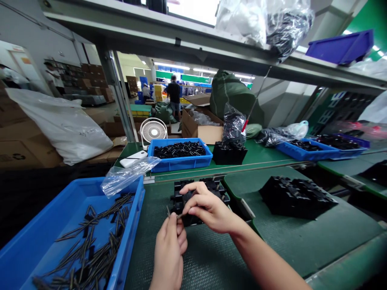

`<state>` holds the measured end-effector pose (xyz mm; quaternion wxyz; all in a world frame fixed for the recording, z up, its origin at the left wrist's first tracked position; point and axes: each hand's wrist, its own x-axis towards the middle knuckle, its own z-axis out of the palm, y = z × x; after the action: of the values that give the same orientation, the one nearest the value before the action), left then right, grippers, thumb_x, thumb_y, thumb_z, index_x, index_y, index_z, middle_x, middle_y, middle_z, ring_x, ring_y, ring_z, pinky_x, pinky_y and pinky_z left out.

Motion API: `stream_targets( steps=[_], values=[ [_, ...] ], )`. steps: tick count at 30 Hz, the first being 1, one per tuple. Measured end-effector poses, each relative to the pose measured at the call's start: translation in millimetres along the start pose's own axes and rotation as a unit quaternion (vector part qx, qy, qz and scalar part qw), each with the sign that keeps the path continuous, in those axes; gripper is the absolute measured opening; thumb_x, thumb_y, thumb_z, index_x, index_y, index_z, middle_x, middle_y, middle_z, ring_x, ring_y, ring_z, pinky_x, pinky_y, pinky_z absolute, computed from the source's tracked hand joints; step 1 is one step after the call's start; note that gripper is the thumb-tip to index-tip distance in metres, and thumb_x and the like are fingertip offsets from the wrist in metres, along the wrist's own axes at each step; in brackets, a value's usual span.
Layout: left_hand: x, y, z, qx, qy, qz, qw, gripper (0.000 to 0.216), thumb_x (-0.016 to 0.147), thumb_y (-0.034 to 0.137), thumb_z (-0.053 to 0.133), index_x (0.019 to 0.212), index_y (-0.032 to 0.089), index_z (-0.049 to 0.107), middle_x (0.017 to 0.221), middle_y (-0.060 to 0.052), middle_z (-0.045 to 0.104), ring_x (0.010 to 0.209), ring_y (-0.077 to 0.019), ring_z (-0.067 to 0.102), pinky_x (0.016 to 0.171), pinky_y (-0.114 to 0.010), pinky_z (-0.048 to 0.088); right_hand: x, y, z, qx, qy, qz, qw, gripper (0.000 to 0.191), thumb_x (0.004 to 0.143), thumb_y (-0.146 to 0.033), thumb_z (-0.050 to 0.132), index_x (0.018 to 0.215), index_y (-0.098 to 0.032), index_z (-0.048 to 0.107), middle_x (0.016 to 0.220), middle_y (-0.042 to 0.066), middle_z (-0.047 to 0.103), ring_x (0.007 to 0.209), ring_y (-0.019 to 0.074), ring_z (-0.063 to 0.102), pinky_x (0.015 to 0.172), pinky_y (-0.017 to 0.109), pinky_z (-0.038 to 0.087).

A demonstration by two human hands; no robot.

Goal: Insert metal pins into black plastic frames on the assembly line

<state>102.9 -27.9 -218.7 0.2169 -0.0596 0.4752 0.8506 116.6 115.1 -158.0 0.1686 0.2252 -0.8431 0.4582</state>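
Observation:
My left hand [169, 251] is closed around thin metal rods [168, 210], and one tip sticks up past the thumb. My right hand [208, 205] reaches in from the right, its thumb and forefinger pinching a thin rod at the left fingertips. How many rods there are is hard to make out. Just behind both hands, a black plastic block [179, 186] with slots and a few upright pins rests on the green worktop; the right hand partly covers it. At the left, a blue tray [138, 201] holds many similar long rods and small black pieces.
Behind stands a blue bin [181, 162] of small black parts, beside another black block [229, 154]. A third black block [298, 197] sits at right. A clear plastic bag [128, 175] overlaps the tray's rim. A screwdriver with a red tip [244, 125] hangs from the overhead shelf [193, 44].

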Motion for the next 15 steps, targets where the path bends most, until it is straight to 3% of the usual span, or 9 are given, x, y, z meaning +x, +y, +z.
stream_targets(
  steps=[4,8,12,15],
  values=[
    [-2.6,8.3,1.9,-0.071,-0.050,-0.071,0.994,0.042,0.078,0.045,0.065,0.060,0.018,0.039,0.052,0.009,0.025,0.043,-0.0036,0.013,0.036,-0.015,0.010,1.0,10.6,4.8,0.043,0.035,0.011,0.998,0.010,0.089,-0.018,0.057,0.088,-0.020,0.067,0.115,0.006,0.054,0.114,0.0176,0.048,0.101,0.036,0.037],
    [-7.5,14.0,3.8,-0.104,-0.111,-0.088,0.985,0.048,0.081,0.048,0.061,0.056,0.018,0.034,0.048,0.009,0.023,0.042,-0.0041,0.010,0.036,-0.017,0.008,2.0,18.5,9.3,0.044,0.080,0.029,0.995,0.006,0.083,-0.024,0.067,0.080,-0.019,0.067,0.100,0.004,0.056,0.100,0.0160,0.053,0.093,0.032,0.041],
    [-8.4,11.3,2.9,-0.014,-0.072,-0.027,0.997,0.047,0.083,0.055,0.055,0.061,0.014,0.049,0.051,0.005,0.037,0.041,-0.0021,0.019,0.038,-0.016,0.011,2.6,18.1,11.2,0.061,0.076,0.038,0.995,0.012,0.082,-0.026,0.067,0.074,-0.018,0.063,0.096,0.003,0.057,0.093,0.0148,0.055,0.088,0.030,0.043],
    [-6.1,5.7,1.1,0.065,-0.030,0.044,0.997,0.044,0.084,0.055,0.054,0.085,0.012,0.063,0.064,0.000,0.051,0.043,-0.0018,0.025,0.038,-0.015,0.016,2.7,17.6,11.6,0.064,0.086,0.050,0.993,0.013,0.084,-0.025,0.064,0.074,-0.017,0.060,0.097,0.003,0.057,0.093,0.0140,0.054,0.086,0.029,0.043]
  ],
)
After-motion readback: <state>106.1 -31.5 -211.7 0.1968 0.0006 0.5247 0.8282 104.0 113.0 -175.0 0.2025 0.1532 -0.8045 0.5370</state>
